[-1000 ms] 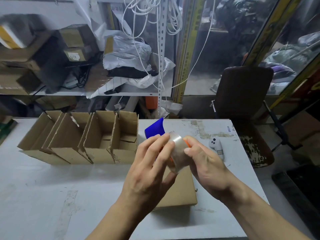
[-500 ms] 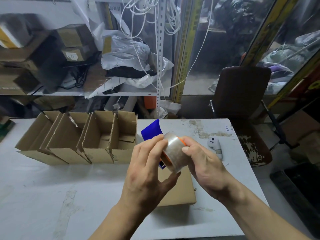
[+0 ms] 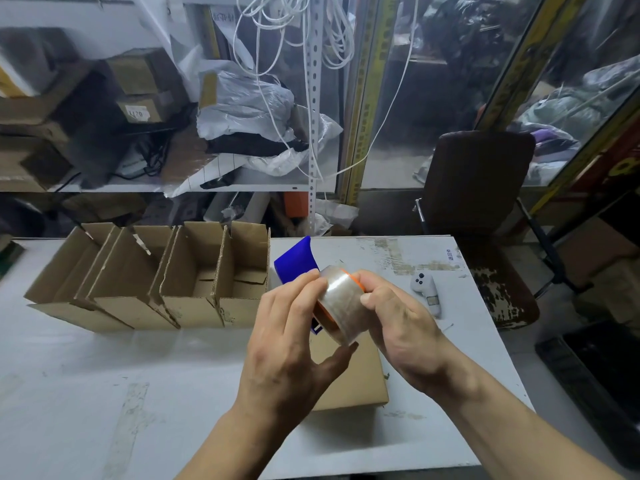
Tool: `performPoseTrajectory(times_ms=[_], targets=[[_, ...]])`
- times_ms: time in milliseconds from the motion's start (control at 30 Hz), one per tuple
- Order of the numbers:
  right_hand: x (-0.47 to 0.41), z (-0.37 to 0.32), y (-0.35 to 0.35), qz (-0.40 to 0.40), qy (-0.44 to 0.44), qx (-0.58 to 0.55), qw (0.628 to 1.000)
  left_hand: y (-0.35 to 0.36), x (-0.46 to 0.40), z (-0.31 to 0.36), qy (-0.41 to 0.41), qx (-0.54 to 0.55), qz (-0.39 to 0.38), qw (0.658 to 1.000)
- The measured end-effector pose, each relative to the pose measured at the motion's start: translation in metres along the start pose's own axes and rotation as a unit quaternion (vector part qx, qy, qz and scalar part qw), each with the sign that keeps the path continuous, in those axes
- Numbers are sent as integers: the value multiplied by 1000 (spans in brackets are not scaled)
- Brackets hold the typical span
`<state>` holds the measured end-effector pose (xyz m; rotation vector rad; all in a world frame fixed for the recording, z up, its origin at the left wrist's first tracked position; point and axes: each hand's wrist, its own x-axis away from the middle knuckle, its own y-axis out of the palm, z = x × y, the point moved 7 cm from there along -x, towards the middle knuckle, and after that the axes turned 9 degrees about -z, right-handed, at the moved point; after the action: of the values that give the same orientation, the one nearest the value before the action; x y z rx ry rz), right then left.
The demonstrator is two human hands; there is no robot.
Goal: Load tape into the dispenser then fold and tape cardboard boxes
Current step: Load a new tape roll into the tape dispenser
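The tape roll (image 3: 341,308) is gripped above the table (image 3: 104,375) between the left hand (image 3: 291,344) and right hand (image 3: 398,327), fingertips laid on its face, probably so the loose end can be found before the blue dispenser (image 3: 294,259) behind is loaded.

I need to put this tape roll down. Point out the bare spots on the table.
Bare table runs in front of the row of open cardboard boxes, left of the flat cardboard box. A smaller patch lies behind the white controller. It is crowded around the hands, by the blue dispenser.
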<state>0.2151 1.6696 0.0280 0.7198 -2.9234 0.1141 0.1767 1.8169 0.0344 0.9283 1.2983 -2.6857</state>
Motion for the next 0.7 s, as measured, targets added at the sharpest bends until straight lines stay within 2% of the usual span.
performPoseTrajectory(times_ms=[700], targets=[[-4, 1, 4, -36, 31, 15, 999, 6, 1, -5, -11, 16, 3, 1000]])
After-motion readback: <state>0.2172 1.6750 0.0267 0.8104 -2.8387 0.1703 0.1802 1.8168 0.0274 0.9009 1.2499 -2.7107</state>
